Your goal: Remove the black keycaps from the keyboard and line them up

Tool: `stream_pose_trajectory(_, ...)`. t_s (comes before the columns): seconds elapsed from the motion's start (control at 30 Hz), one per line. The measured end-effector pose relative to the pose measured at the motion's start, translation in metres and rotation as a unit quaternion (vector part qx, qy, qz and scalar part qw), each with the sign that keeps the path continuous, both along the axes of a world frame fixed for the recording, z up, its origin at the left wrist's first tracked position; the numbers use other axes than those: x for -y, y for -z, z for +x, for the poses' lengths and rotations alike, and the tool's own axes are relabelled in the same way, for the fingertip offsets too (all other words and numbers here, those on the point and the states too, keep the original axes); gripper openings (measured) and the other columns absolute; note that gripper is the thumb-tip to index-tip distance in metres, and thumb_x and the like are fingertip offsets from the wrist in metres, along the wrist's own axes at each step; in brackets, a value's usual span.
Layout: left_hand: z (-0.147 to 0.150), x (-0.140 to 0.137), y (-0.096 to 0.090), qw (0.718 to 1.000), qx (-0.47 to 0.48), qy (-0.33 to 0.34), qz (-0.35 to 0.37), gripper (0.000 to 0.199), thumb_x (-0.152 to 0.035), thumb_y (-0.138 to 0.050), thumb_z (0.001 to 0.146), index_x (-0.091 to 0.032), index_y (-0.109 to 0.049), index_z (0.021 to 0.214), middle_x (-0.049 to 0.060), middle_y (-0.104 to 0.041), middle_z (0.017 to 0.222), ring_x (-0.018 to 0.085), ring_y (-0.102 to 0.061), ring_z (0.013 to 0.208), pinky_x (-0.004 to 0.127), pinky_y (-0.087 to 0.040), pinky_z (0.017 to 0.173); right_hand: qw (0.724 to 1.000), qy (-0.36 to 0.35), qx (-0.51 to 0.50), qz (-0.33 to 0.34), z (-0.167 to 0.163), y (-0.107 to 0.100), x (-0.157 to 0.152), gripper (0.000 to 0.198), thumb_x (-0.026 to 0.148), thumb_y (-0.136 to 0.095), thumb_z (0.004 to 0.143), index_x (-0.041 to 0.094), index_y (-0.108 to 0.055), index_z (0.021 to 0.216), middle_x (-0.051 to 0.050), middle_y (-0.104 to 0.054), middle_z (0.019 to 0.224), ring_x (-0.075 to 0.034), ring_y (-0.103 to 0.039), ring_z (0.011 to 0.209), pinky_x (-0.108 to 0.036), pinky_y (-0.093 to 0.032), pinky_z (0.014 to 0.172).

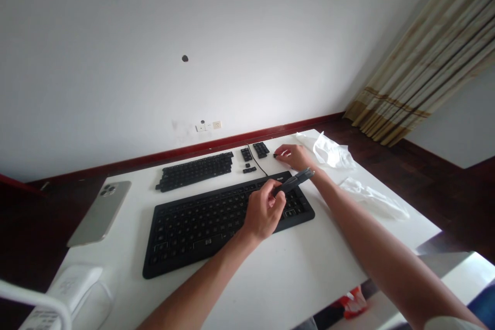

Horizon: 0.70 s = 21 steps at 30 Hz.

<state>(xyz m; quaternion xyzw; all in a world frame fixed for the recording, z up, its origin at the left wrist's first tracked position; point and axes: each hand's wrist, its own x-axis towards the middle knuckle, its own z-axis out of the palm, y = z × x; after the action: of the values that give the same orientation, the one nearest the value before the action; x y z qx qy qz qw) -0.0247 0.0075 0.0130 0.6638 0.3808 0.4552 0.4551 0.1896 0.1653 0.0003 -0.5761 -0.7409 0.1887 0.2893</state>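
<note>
My left hand (266, 209) is closed around a dark pen-shaped tool (296, 180), which points up to the right. Beneath this hand lies a black keyboard (201, 221), its keycaps off and the bare switch mounts showing. My right hand (293, 156) reaches to the far right of the table, thumb and fingers pinched on a small black keycap (275, 155) at the tabletop. Just left of it sits a block of loose keycaps (260, 150). Smaller keycap groups (246, 154) and a large keycap block (197, 170) lie behind the keyboard.
A phone (101, 211) lies face down at the table's left edge. Nearer stands a white power strip (67, 294) with a cable. Crumpled white tissues or wrappers (330, 152) lie on the right. The keyboard cable (257, 162) runs back between keycap groups. Curtains (417, 72) hang at right.
</note>
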Motion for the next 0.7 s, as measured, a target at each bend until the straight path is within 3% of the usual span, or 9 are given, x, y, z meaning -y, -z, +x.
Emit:
stream_pose_trajectory(0.23,0.001,0.0,0.0,1.0,-0.001,-0.01,-0.003,0.023,-0.039,-0.051,0.105,-0.019,-0.062,0.103,-0.005,-0.043,0.063,0.013,-0.04,0.055,0.025,-0.029,0.054,0.999,-0.035,-0.006,0.035,-0.006,0.011,-0.007,0.015,0.021,-0.069,0.086,0.022,-0.081,0.094,-0.003,-0.08,0.091,-0.018,-0.071,0.079,-0.03,-0.056,0.08)
stream_pose_trajectory(0.7,0.002,-0.001,0.001,1.0,0.004,-0.008,-0.011,0.021,-0.038,-0.053,0.104,-0.019,-0.062,0.102,-0.005,-0.044,0.064,0.013,-0.041,0.057,0.024,-0.029,0.056,0.996,-0.057,0.006,0.064,-0.017,0.007,-0.006,0.017,0.016,-0.065,0.086,0.021,-0.08,0.093,-0.003,-0.08,0.094,-0.018,-0.071,0.079,-0.03,-0.056,0.081)
